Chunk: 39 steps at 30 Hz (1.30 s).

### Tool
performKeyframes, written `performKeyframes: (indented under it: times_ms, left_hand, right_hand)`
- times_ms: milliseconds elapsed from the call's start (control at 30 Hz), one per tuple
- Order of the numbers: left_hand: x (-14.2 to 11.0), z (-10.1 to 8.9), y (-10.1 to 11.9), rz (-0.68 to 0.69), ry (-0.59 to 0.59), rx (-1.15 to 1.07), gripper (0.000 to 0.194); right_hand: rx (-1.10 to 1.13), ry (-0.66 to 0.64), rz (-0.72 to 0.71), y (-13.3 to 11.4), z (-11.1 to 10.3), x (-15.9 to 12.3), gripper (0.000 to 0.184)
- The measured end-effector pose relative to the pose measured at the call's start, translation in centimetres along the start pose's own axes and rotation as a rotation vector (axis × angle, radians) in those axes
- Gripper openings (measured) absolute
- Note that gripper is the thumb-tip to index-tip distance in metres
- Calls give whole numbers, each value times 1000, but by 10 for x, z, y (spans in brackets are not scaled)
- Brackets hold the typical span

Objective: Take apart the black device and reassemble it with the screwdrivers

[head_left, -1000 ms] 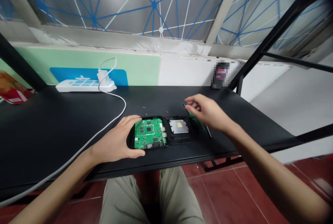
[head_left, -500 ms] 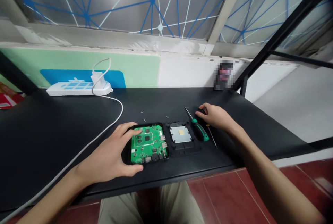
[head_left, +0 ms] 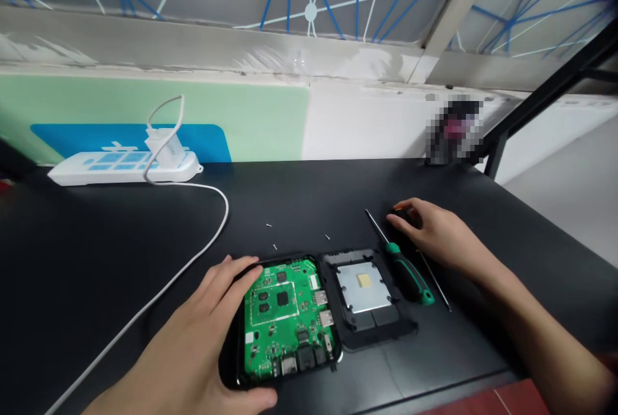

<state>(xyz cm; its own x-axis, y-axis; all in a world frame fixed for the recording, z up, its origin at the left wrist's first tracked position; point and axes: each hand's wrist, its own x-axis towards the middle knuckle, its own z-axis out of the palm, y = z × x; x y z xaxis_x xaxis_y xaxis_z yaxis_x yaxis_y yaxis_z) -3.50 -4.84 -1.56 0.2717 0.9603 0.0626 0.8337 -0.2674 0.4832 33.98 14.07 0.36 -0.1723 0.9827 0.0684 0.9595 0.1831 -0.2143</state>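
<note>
My left hand [head_left: 197,331] clasps the left side of an opened black electronics case [head_left: 232,360], fingers over its back edge and thumb at the front. Inside the case lies a green circuit board [head_left: 270,305] with chips and metal ports. The black cover [head_left: 403,331], with a metal plate and a pale square pad, lies against its right side. A green-and-black screwdriver [head_left: 408,270] rests beside the cover. My right hand [head_left: 441,235] has its fingers curled around the dark handle of a second, thin screwdriver [head_left: 437,283]; much of that handle is hidden.
Several small screws [head_left: 327,237] lie loose on the black table [head_left: 290,196] behind the case. At the back left stands a white power strip [head_left: 77,169] with a plugged-in charger [head_left: 167,148]. Its white cable [head_left: 193,254] runs forward along the left. A blurred-out object [head_left: 454,132] leans at the back right.
The view has come closer and tilted down, so the case and tools look larger and lower. My right hand's fingers have closed further round the thin screwdriver's handle; my left hand keeps its hold.
</note>
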Motion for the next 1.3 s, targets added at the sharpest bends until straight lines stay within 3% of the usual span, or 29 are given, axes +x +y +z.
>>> performKeyframes:
  times_ms: [300,433,533,733,900,1000,1133,1300]
  left_hand:
    - [5,3,1,-75,20,-213,105]
    - [11,-5,4,-92,-83,-218,102]
    - [14,-10,5,-121,-123,-209,99]
    - [14,-12,4,-85,-111,-203,98]
    - [12,-11,0,-39,-84,-197,96]
    - [11,-12,0,-32,-76,-193,97]
    - [10,-13,-1,-31,-73,-180,98]
    - [11,-15,0,-27,-70,-161,97]
  right_hand:
    - [12,39,25,-1,3,-2,47]
    - [32,154,-133,-10,0,-5,46]
    - [-32,120,-238,-19,-3,-2,47]
    - [-113,86,-259,-33,-5,3,48]
    - [22,197,-197,-34,-26,-32,36]
    - [96,26,-86,-30,-33,-69,36]
    - [-34,35,-54,-29,-19,-105,41]
    - [-100,149,34,-35,1,-113,41]
